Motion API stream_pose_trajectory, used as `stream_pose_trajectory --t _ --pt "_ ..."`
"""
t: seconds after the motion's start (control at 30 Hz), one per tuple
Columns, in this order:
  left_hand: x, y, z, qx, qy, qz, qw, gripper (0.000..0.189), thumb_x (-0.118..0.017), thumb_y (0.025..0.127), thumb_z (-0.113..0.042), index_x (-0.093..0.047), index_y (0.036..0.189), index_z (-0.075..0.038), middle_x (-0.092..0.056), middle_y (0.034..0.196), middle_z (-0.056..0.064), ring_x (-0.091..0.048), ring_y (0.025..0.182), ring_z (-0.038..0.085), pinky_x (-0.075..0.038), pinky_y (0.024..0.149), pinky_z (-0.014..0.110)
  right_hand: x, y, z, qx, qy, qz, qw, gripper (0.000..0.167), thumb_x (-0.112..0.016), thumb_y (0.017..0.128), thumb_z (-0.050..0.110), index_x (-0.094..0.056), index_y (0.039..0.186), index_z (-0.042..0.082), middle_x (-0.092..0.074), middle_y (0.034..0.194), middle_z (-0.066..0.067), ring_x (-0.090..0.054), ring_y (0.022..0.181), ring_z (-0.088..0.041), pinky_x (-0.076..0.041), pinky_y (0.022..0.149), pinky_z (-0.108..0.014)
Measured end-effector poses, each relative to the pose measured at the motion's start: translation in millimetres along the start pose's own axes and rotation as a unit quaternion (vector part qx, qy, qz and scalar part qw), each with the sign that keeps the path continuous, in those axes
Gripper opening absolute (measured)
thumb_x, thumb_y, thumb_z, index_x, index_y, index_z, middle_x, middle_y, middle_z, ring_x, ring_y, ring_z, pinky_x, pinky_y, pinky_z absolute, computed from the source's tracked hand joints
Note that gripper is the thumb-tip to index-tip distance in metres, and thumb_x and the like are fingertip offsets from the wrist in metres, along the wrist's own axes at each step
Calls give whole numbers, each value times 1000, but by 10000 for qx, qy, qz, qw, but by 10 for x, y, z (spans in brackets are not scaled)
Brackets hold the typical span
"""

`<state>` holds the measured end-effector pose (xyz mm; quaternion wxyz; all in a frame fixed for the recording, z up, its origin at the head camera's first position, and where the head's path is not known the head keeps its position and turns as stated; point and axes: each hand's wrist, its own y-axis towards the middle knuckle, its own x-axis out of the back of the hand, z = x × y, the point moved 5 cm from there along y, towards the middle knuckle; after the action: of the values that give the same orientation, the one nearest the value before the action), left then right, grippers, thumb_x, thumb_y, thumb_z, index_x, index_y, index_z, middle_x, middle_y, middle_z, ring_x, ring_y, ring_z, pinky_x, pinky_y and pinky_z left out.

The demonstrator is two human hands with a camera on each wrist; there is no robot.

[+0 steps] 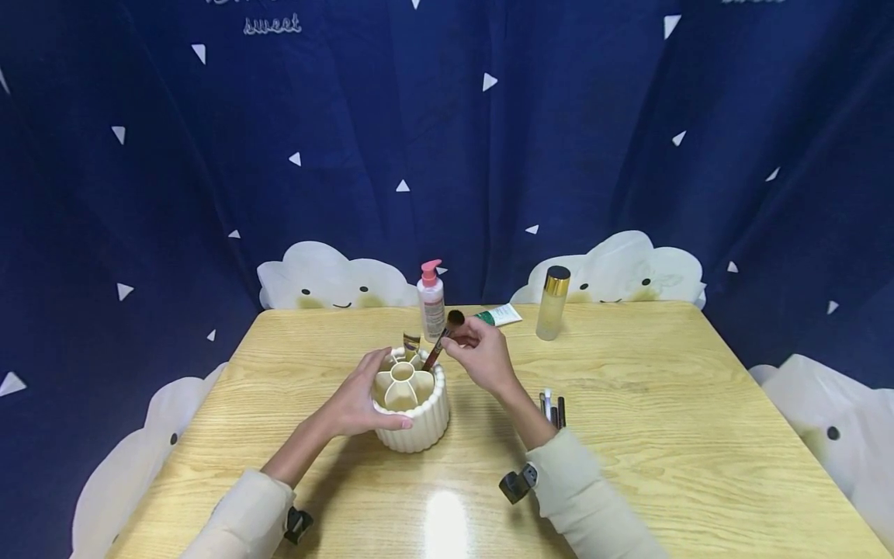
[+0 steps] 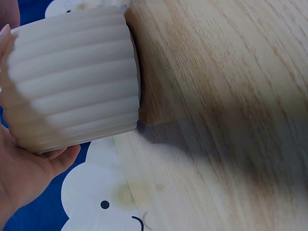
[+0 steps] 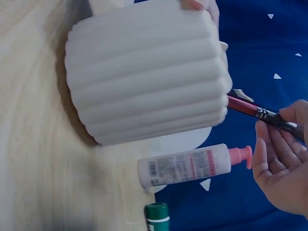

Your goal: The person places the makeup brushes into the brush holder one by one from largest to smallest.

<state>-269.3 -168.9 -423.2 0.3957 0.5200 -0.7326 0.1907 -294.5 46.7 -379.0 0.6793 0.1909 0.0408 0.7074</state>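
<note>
My left hand point(image 1: 358, 402) grips the side of a cream ribbed round holder point(image 1: 427, 425) with petal-shaped compartments, standing on the table. In the left wrist view the fingers of that hand point(image 2: 26, 175) wrap round the holder's rim side. My right hand point(image 1: 485, 361) pinches a makeup brush point(image 1: 436, 349) with a dark red handle and dark bristles. Bristles point up, and the handle's lower end is inside the holder's right back compartment; its tip is hidden. A second brush point(image 1: 411, 342) stands in a back compartment.
Behind the holder stands a pump bottle point(image 1: 433, 310) with a pink top. A green and white tube point(image 1: 504, 314) lies beside it. Farther right is a gold-collared, black-capped bottle point(image 1: 550, 310). Several slim pens or pencils point(image 1: 561, 411) show partly behind the right forearm.
</note>
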Motion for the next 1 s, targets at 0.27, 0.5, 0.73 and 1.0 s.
stream_pose_trajectory --t 0.27,0.5,0.73,1.0 --pt "7 -7 -4 -4 18 5 10000 123 -83 55 -58 -23 149 -7 -32 149 13 -38 134 34 -36 108 54 -118 -27 -70 -18 -33 159 9999 11 -70 81 7 -66 87 -1 -72 86 -17 -62 72 -8 -49 65 -16" --pt "14 -6 -2 34 -1 5 10000 123 -83 55 -58 -23 149 -8 -32 149 13 -38 134 34 -36 107 54 -183 -40 -128 -37 -442 128 9989 12 -71 81 13 -68 86 2 -71 82 -13 -59 69 -6 -48 62 -17" --pt "3 10 1 -12 29 2 10000 123 -83 55 -59 -23 149 -7 -32 149 14 -39 134 34 -37 107 54 -245 -62 -127 33 -698 221 9973 14 -71 80 14 -68 90 5 -71 83 -10 -65 79 -17 -52 70 -26" --pt "-4 0 -9 -78 61 -14 10000 123 -82 56 -59 -23 149 -5 -32 149 15 -39 133 34 -37 107 54 -289 -76 -175 117 -1089 329 9934 12 -74 76 15 -70 85 7 -68 93 -7 -61 92 -28 -50 85 -45"
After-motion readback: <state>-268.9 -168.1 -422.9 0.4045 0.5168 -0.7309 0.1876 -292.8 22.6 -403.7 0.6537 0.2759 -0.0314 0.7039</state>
